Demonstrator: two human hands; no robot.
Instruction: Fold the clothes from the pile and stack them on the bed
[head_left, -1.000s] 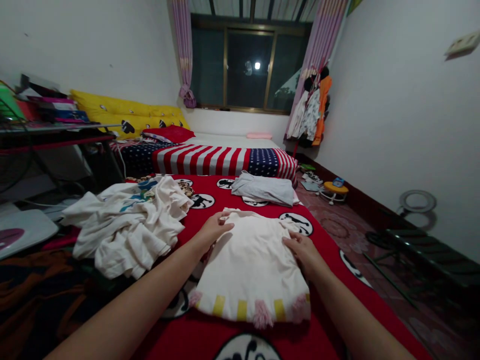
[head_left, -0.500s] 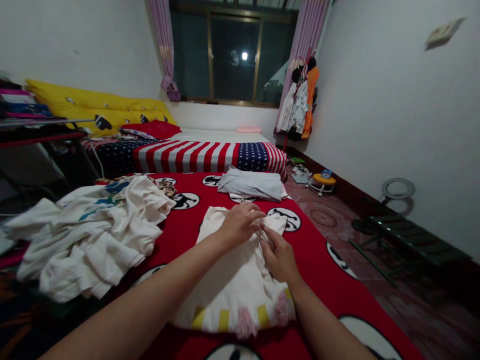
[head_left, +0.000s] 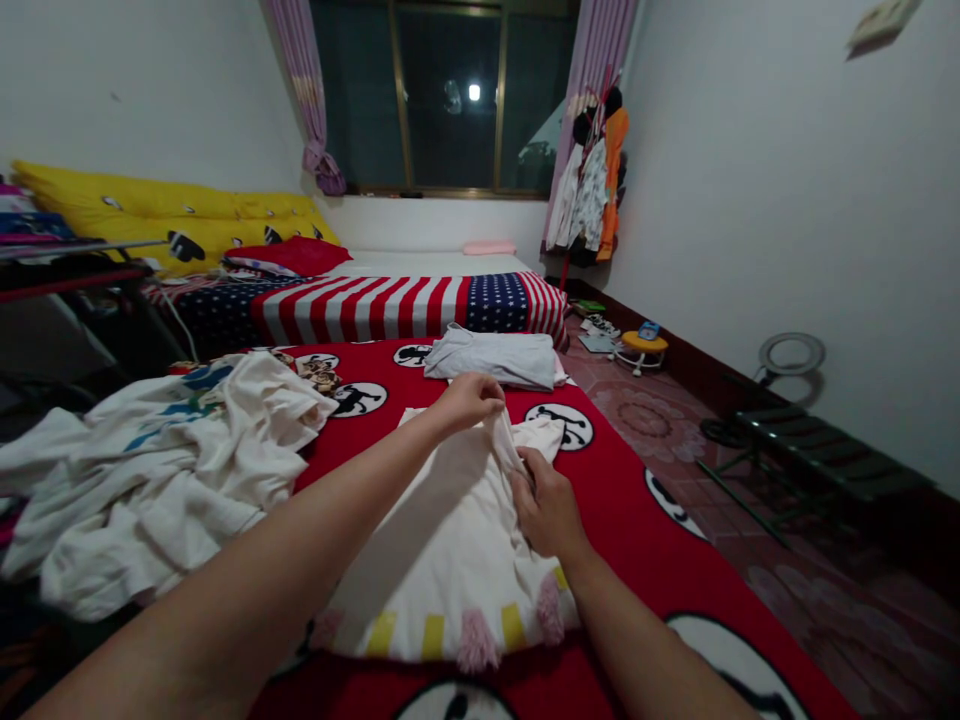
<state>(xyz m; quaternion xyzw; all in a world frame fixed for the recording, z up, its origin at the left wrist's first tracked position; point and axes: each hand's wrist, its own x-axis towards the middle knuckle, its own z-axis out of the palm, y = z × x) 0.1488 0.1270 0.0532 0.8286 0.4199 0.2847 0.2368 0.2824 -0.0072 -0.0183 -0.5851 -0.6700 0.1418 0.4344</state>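
A white garment (head_left: 442, 550) with yellow blocks and pink tassels along its near hem lies on the red patterned cloth (head_left: 637, 560). My left hand (head_left: 474, 398) is closed on the garment's far edge, holding a strip of fabric raised. On the right side of the same garment, my right hand (head_left: 546, 500) pinches a fold, thumb and fingers closed. Between the two hands the fabric is drawn up in a slanting ridge. Beyond them rests a folded grey garment (head_left: 495, 358).
A crumpled white garment pile (head_left: 172, 480) lies at the left. Farther back stands a bed with a striped, starred cover (head_left: 360, 308) and a yellow cushion (head_left: 157, 220). On the right floor are a dark green rack (head_left: 832, 450) and an orange stool (head_left: 643, 343).
My left hand has moved up and slightly left, lifting the garment's edge away from my right hand. The right hand still grips its fold. The camera view has shifted slightly.
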